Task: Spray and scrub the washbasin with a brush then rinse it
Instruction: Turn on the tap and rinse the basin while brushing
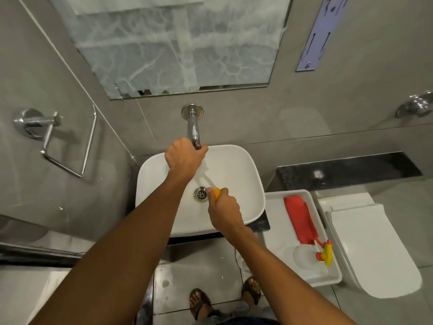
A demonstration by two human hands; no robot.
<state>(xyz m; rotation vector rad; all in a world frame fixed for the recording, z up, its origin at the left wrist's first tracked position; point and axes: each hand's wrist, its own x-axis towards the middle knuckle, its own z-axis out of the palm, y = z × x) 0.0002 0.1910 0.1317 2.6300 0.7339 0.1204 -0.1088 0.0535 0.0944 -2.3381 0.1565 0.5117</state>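
The white washbasin [236, 170] sits below a chrome wall tap [193, 127]. My left hand [184, 157] is closed around the tap's spout end, above the basin's back. My right hand [225, 211] grips the brush by its orange handle [216, 193] over the basin, just right of the metal drain [201, 194]. The brush's pale shaft runs up and left toward the tap; its head is hard to make out. A clear spray bottle [307, 253] with a yellow and red trigger lies in the white tray [274, 231] to the basin's right.
A red cloth [301, 221] lies in the same tray. A white toilet [370, 249] stands at the right. A chrome towel ring [68, 146] hangs on the left wall. A covered mirror [182, 43] is above the tap. My sandalled feet stand on the wet floor below.
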